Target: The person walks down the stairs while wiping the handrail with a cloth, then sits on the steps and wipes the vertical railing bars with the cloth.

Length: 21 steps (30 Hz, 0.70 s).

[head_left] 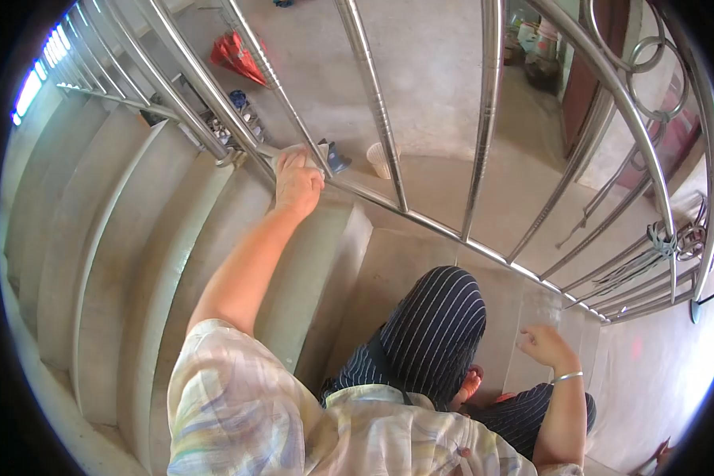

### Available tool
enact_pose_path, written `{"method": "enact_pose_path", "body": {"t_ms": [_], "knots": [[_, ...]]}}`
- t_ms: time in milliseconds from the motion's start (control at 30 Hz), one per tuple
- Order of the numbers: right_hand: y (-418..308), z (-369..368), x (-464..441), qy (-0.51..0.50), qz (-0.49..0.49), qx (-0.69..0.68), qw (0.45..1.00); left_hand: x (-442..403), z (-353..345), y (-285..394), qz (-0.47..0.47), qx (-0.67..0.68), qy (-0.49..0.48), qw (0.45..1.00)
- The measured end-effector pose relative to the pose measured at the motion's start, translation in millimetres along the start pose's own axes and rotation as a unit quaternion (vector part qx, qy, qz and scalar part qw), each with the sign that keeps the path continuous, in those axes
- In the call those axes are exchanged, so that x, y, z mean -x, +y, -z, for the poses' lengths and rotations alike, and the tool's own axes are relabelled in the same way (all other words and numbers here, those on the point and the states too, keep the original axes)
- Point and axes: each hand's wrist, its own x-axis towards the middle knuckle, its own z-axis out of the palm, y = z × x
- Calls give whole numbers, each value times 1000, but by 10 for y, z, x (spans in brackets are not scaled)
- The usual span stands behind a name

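Observation:
My left hand (297,186) reaches up to the lower rail (444,230) of a shiny metal stair railing. Its fingers are closed over a pale greyish cloth (266,151), pressed against the rail between two upright bars; much of the cloth is hidden under the hand. My right hand (546,347), with a silver bangle at the wrist, is held above the step near my knee. Its fingers are curled in, nothing shows in them, and it touches no bar.
Concrete steps (151,262) climb to the left. My striped knee (444,325) is bent below the railing. Beyond the bars are a red folded item (238,57), a whitish basket (379,160) and a doorway. Strings (650,250) hang tied on the railing at right.

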Motion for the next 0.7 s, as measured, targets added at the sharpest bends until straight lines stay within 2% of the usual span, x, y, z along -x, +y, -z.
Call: {"method": "enact_pose_path", "body": {"t_ms": [67,100,167,267,367,433,500,567,600,667,700], "knots": [[2,3,6,-26,8,33,999,105,-60,-47,-25,15,72,997],[13,-3,0,-29,10,34,999,132,-48,-124,-21,15,71,997],[46,-24,21,-25,-12,8,1000,131,-4,-346,-83,-7,82,993],[58,-13,33,-5,-20,-16,1000,7,242,-679,-40,-41,75,996],[65,-15,15,-7,-12,-17,1000,66,156,-529,5,-79,67,995],[68,-22,-7,-6,-1,-3,1000,177,-96,-200,77,133,156,976],[63,-21,-12,-9,10,13,1000,332,-277,178,81,165,150,971],[34,-24,-12,-7,16,4,1000,410,-111,374,254,315,-11,915],[21,-19,-16,-6,17,4,1000,495,-44,444,254,314,-10,915],[10,-18,-12,-12,6,0,1000,638,29,556,229,276,-116,926],[43,-46,-11,-11,3,-2,1000,669,-11,561,226,276,-118,927]]}}
